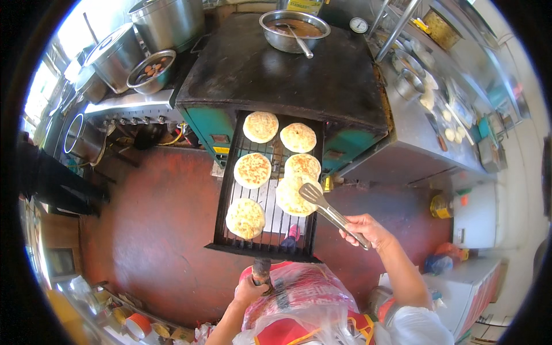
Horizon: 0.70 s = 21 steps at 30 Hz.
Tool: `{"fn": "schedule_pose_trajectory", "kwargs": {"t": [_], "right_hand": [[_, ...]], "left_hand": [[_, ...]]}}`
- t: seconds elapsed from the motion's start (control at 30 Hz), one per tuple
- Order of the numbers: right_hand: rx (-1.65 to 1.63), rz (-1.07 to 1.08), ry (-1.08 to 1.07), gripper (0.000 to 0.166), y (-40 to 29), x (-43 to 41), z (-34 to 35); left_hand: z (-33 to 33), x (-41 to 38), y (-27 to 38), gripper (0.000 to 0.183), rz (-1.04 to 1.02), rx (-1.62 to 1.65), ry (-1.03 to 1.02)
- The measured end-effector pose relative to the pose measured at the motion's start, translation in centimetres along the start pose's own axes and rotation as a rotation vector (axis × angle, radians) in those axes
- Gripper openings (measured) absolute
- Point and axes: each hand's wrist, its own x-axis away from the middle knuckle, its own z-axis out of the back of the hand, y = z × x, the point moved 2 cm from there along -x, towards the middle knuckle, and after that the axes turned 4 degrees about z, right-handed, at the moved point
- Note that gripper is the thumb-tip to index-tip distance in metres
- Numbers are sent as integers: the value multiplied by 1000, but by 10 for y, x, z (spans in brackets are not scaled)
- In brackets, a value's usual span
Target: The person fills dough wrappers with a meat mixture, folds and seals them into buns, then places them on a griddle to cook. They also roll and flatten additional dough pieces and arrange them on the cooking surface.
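Note:
My right hand (pixel 366 230) grips metal serving tongs (pixel 332 213), their slotted end lying on the near right flatbread (pixel 293 202). That flatbread overlaps the edge of another browned flatbread (pixel 304 165) behind it. My left hand (pixel 251 290) is closed around the dark handle (pixel 261 271) of a black barred rack (pixel 269 241), which sticks out of the front of a green oven (pixel 202 125). Several round flatbreads with brown spots lie on the rack, among them one at the near left (pixel 245 218) and one at the middle left (pixel 252 170).
On the black oven top (pixel 276 77) stands a steel bowl of brown liquid (pixel 297 28) with a ladle. Large pots (pixel 166 26) stand on the stove at left. A steel counter (pixel 418 129) at right holds dough balls and a knife (pixel 440 138). Another person's dark-clothed legs (pixel 60 177) are at far left.

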Motion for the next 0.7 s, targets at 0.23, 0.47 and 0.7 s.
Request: {"fn": "schedule_pose_trajectory", "kwargs": {"t": [0.23, 0.47, 0.7], "right_hand": [[-127, 77, 58, 24, 23, -16, -8], [-200, 105, 129, 21, 16, -96, 13], [71, 132, 304, 25, -12, -158, 34]], "left_hand": [[-5, 30, -34, 48, 21, -30, -39], [-19, 43, -78, 35, 42, -5, -50], [-33, 31, -109, 50, 121, 137, -66]]}}
